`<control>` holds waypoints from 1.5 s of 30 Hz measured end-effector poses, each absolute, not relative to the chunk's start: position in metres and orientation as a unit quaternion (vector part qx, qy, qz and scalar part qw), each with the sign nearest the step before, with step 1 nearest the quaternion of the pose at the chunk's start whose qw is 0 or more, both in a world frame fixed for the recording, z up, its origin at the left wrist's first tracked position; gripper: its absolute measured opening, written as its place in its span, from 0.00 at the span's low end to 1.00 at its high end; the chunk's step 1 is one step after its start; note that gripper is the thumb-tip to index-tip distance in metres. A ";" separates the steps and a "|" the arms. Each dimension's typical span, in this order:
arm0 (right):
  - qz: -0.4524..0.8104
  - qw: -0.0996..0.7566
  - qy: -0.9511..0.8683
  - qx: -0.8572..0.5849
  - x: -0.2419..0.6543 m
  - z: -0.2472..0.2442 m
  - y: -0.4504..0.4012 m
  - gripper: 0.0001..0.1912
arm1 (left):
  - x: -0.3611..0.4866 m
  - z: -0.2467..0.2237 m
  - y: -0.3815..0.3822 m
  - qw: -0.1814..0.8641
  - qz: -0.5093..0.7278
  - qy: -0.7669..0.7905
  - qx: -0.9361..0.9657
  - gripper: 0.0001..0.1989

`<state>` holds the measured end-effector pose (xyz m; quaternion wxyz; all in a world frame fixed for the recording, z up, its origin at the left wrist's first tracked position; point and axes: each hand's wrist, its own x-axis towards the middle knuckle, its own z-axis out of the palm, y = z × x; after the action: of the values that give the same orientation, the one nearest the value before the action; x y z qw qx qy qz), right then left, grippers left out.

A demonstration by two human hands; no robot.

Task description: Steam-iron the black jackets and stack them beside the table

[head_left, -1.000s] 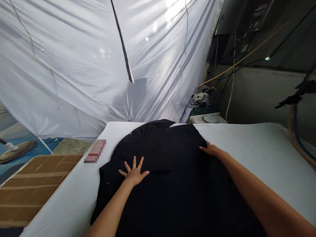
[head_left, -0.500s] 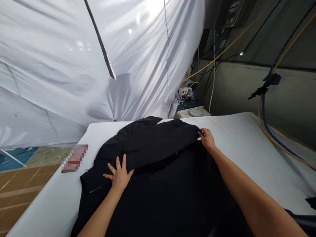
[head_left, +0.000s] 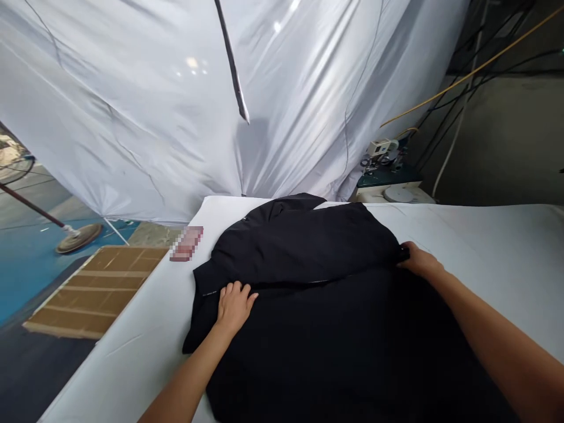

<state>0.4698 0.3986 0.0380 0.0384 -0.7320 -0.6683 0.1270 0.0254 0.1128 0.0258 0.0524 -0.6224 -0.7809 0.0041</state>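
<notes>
A black jacket [head_left: 304, 247] lies spread across the white table, its collar end to the left and a zipper line running along the near edge of its upper layer. At that edge, close to the collar, my left hand [head_left: 235, 305] has its fingers bent and pressed together on the fabric; the fingertips are partly hidden in the cloth. My right hand [head_left: 422, 261] pinches the jacket's right corner, thumb and fingers closed on the black cloth. Dark fabric below the zipper line fills the front, and its folds are hard to make out.
The white table [head_left: 132, 352] carries a pixelated reddish item [head_left: 187, 244] at its left edge. Flat cardboard [head_left: 103, 288] lies to the left, below table height. A white sheet [head_left: 145, 117] hangs behind. Back right stands a small machine [head_left: 383, 154] with cables.
The view has swung left. My left hand has gone from spread flat on the jacket to bent fingers at its zipper edge. My right hand still holds the corner, which now lies lower.
</notes>
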 end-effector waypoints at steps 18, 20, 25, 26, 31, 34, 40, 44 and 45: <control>-0.055 0.031 -0.724 -0.687 0.448 0.030 0.280 0.28 | 0.076 0.010 0.093 -0.018 -0.045 -0.736 -0.675 0.27; -0.078 0.042 -0.725 -0.684 0.457 0.014 0.250 0.29 | 0.081 0.002 0.082 -0.034 -0.031 -0.733 -0.678 0.28; -0.084 0.059 -0.720 -0.686 0.471 -0.009 0.196 0.31 | 0.076 -0.003 0.062 -0.054 -0.027 -0.723 -0.688 0.30; -0.079 0.060 -0.717 -0.690 0.471 -0.008 0.193 0.31 | 0.075 -0.004 0.060 -0.056 -0.029 -0.723 -0.688 0.30; 0.076 0.036 -0.646 -0.759 0.472 0.027 0.233 0.24 | 0.071 -0.006 0.062 -0.068 -0.038 -0.719 -0.691 0.29; 0.189 0.108 -0.544 -0.811 0.477 0.056 0.278 0.26 | 0.071 -0.003 0.070 -0.071 -0.065 -0.715 -0.692 0.25; 0.175 0.054 -0.563 -0.806 0.459 0.072 0.339 0.28 | 0.086 0.005 0.093 -0.023 -0.158 -0.727 -0.668 0.16; 0.173 0.000 -0.564 -0.807 0.431 0.068 0.357 0.26 | 0.094 0.000 0.100 0.020 -0.145 -0.729 -0.669 0.18; 0.167 0.022 -0.578 -0.799 0.427 0.070 0.361 0.24 | 0.095 -0.002 0.100 0.025 -0.140 -0.729 -0.670 0.19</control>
<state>0.4269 0.3605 0.0699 0.0223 -0.7987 -0.5777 0.1669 0.0947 0.1001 -0.0017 0.0245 -0.6696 -0.7289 -0.1404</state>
